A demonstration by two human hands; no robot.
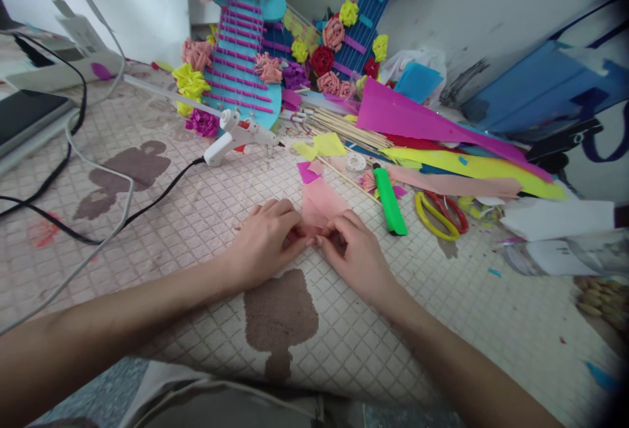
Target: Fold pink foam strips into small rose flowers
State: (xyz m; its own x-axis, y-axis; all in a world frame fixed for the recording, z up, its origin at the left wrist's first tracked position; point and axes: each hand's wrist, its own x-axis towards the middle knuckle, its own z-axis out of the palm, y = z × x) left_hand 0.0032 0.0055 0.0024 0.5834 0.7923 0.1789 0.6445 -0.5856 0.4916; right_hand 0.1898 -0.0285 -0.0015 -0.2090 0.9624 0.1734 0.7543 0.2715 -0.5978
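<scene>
A piece of pink crepe paper (pixel 322 197) lies on the cloth-covered table in front of me, its near edge between my hands. My left hand (pixel 272 234) pinches that edge from the left, thumb against fingers. From the right, my right hand (pixel 354 248) pinches the same edge, its thumb almost touching the left one. Just beyond the sheet are small magenta (pixel 308 171) and yellow paper pieces (pixel 328 145). A green utility knife (pixel 390 202) rests to the right of my right hand.
A white glue gun (pixel 238 136) with a black cord lies at the left. Yellow-handled scissors (pixel 436 216) sit right of the knife. Behind are wooden sticks (pixel 344 126), coloured paper strips (pixel 442 123) and a blue decorated craft piece (pixel 240 61). A tablet-like device (pixel 32 120) is at far left.
</scene>
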